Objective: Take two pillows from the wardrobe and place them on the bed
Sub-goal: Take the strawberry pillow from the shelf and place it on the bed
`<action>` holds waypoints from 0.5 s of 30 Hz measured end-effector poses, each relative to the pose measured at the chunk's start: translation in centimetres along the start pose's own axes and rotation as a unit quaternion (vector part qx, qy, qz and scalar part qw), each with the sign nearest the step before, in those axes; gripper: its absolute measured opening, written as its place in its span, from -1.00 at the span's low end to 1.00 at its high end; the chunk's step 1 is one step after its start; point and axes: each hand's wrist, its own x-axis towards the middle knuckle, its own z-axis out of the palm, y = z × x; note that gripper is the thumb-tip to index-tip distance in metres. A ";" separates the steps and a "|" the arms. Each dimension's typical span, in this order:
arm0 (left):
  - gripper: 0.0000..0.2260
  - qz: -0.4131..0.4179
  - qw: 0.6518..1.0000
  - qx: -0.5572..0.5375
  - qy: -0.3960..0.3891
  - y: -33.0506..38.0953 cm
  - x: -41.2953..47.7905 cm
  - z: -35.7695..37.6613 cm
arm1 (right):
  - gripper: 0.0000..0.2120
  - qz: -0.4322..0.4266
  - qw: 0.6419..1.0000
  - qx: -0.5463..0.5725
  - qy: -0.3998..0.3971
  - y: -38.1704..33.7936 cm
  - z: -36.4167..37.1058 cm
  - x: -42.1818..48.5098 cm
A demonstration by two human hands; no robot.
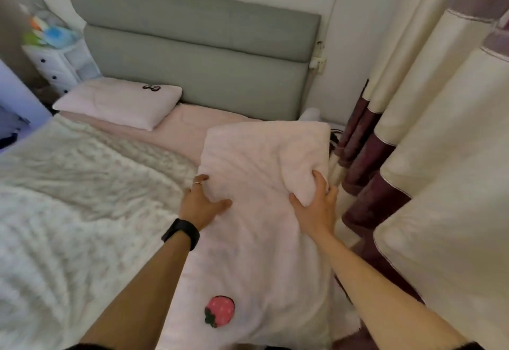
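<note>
Gripping the strawberry pillow (261, 179) at centre frame, over the bed (181, 126): left hand (202, 202) clasps its left edge, right hand (315, 208) bunches the right side. Soft, light, squashy stuff, I'd say; the edges look safest. Other pillow (118, 102) sits upper left.

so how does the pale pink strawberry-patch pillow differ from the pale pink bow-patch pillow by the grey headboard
Left hand and right hand grip the strawberry-patch pillow; the bow-patch pillow lies untouched. The strawberry-patch pillow runs lengthwise at the right; the bow-patch pillow lies crosswise by the grey headboard. Both are pale pink.
</note>
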 end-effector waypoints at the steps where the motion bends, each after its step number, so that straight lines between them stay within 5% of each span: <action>1: -0.20 -0.003 1.000 0.001 0.009 0.8 1.5 0.5 | -0.24 -0.003 1.000 -0.004 -0.008 0.0 0.2 2.3; 15: -0.24 -0.075 0.995 -0.026 0.067 7.5 24.1 3.6 | -0.24 -0.062 0.993 -0.018 -0.096 -3.2 9.8 30.3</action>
